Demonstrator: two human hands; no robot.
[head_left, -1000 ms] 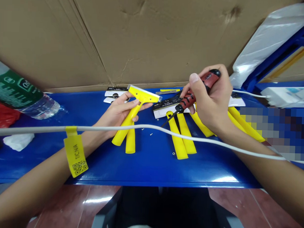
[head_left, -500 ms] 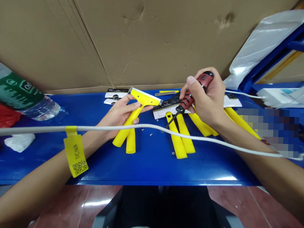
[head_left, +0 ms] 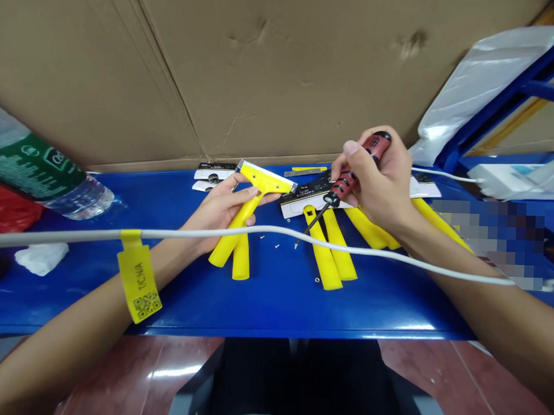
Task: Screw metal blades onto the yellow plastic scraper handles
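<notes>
My left hand (head_left: 222, 208) is closed around a yellow scraper (head_left: 266, 182), its wide head raised and its handle slanting down toward me. Below it, another yellow handle (head_left: 241, 258) lies on the table. My right hand (head_left: 380, 178) grips a red and black screwdriver (head_left: 350, 180), its shaft pointing down and left. The tip is close to a small screw (head_left: 296, 246) on the table; whether they touch I cannot tell. Other small screws (head_left: 277, 246) lie to the left. Several yellow handles (head_left: 327, 264) rest under and beside my right hand.
A white cable (head_left: 384, 252) with a yellow tag (head_left: 138, 281) crosses in front of my arms. Black and white packaging (head_left: 299, 202) lies behind the handles. At left are a water bottle (head_left: 42, 163) and a crumpled tissue (head_left: 41, 258). Cardboard (head_left: 263, 80) stands behind the blue table (head_left: 273, 310).
The screwdriver's shaft has tilted slightly, with its tip moving a little left and down. The scraper remains in my left hand. The whole view has shifted slightly.
</notes>
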